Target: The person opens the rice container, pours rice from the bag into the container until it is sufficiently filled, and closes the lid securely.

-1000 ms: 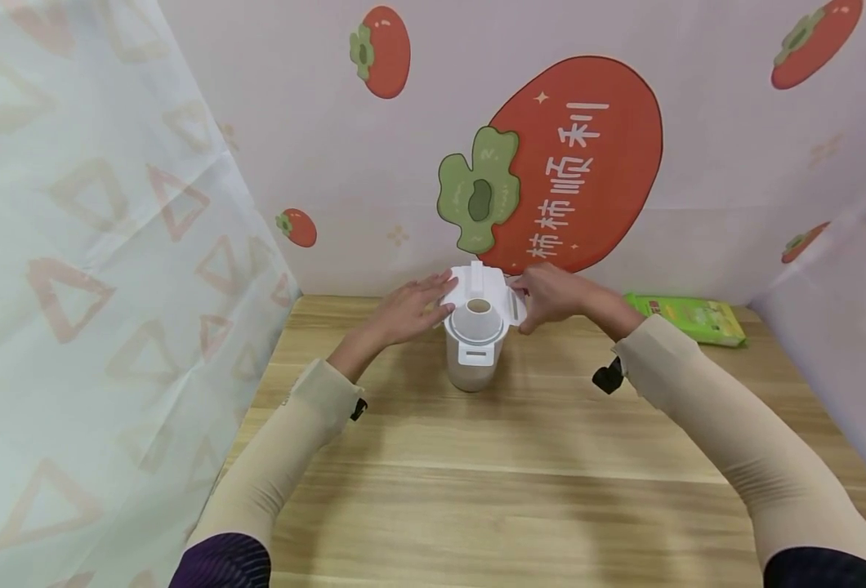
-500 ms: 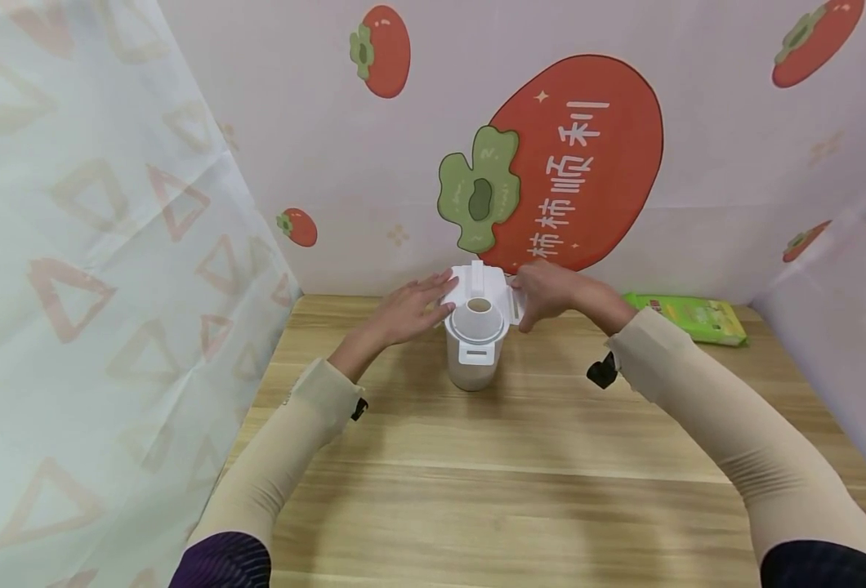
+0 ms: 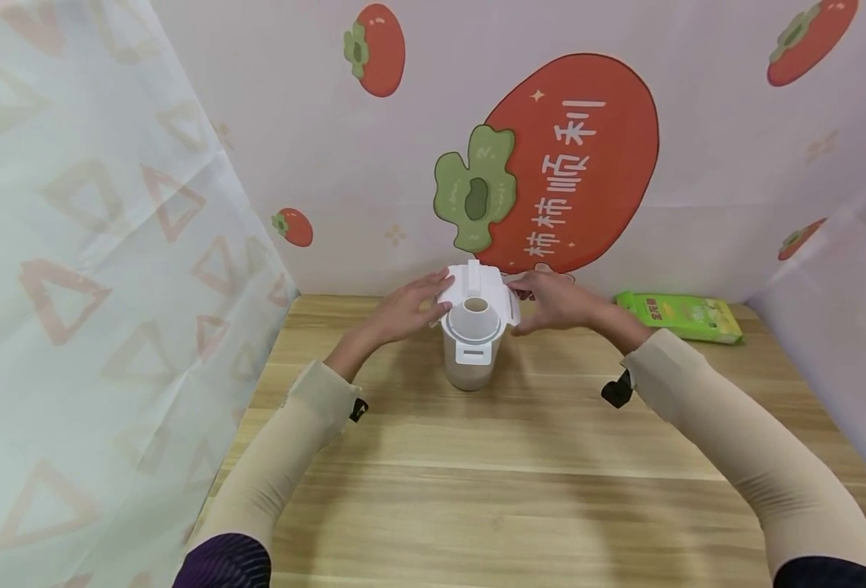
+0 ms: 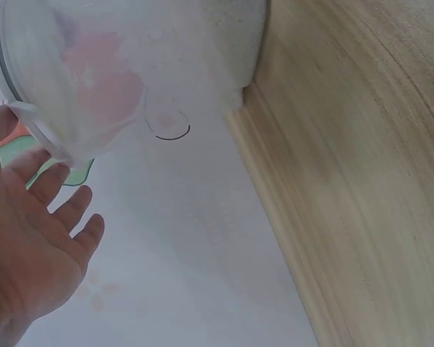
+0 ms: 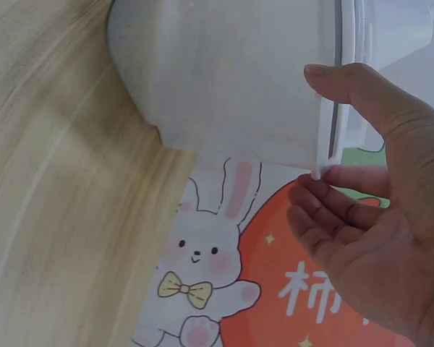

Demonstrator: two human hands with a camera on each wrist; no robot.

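Note:
A translucent storage canister (image 3: 470, 367) with a white lid (image 3: 486, 282) stands upright on the table. On top of the lid is a round raised spout with an opening. A locking flap (image 3: 473, 353) sticks out at the front and another flap (image 3: 514, 306) sits on the right side. My left hand (image 3: 411, 309) rests its extended fingertips on the lid's left edge. At the right edge, my right hand (image 3: 560, 302) holds the side flap, thumb in front and fingertips behind, as the right wrist view shows. Pale contents (image 4: 235, 36) show low in the canister.
Behind and right of the canister lies a green packet (image 3: 686, 317) on the wooden table (image 3: 462, 506). A printed backdrop (image 3: 315, 122) rises along the table's back edge, with further sheets at both sides.
The right side flap has swung from sticking outward to lying closer against the canister. My right hand has shifted slightly with it; my left hand stays on the lid.

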